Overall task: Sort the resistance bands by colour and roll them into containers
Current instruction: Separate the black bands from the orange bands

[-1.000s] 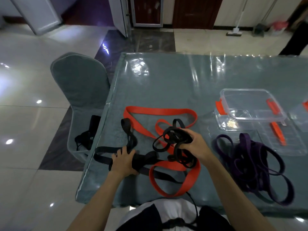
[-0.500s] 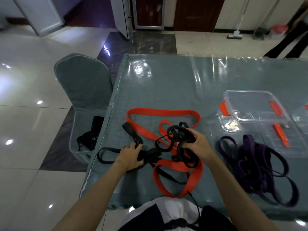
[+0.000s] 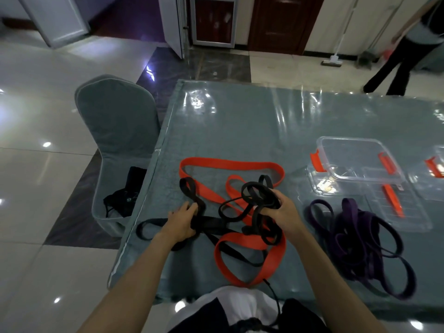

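Note:
A tangle of black bands lies over a long red band near the table's front edge. My right hand grips a bunch of black loops lifted slightly off the table. My left hand rests on a wide black band lying flat, fingers curled over it. To the right a pile of purple bands sits apart. A clear container with orange clips stands behind the purple pile.
A clear lid lies in front of the container, and a second clear box is cut by the right edge. A grey covered chair holding a black pouch stands left of the table. A person's legs are at the far right.
My left hand has slid a little forward and right along the wide black band. My right hand keeps its hold on the black loops, shifted slightly.

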{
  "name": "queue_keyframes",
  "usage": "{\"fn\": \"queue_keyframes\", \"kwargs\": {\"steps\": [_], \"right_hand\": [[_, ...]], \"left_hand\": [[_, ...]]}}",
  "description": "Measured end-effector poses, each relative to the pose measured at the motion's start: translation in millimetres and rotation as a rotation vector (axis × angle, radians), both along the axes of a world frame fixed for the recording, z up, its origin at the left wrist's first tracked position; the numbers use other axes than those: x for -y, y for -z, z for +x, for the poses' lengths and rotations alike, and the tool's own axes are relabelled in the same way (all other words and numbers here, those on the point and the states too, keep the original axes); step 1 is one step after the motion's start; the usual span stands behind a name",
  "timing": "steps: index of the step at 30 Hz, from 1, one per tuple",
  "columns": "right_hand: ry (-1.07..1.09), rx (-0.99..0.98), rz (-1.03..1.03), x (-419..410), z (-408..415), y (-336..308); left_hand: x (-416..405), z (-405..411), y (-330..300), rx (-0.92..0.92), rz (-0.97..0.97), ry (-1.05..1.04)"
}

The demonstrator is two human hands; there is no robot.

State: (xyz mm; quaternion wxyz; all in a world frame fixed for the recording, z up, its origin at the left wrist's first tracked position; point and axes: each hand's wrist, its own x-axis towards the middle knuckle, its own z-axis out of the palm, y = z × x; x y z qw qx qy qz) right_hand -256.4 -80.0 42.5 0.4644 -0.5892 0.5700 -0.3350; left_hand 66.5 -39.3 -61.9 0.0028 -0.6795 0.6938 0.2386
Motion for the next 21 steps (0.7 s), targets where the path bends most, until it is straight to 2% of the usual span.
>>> {"fn": "queue_keyframes", "kwargs": {"steps": [3, 7, 12, 15, 17, 21], "right_hand": [[-0.012, -0.004, -0.009, 0, 2, 0], [-0.034, 0.0, -0.006, -2, 2, 1], [-0.04, 0.02, -0.001, -4, 2, -1], [-0.057, 0.036, 0.003, -4, 1, -4], [-0.061, 0.04, 0.0, -4, -1, -5], [-0.023, 0.04, -0.01, -5, -6, -5]], "left_hand": [[-7, -10, 1, 0.067, 0.021, -0.074], [-11, -19, 4, 0.171, -0.062, -0.04], [-11, -18, 3, -0.062, -0.14, 0.003], [-11, -15, -15, -0.219, -0.135, -0.053], [-12, -11, -32, -0.335, -0.145, -0.164], [-11, 2, -79, -0.572, -0.222, -0.515]]}}
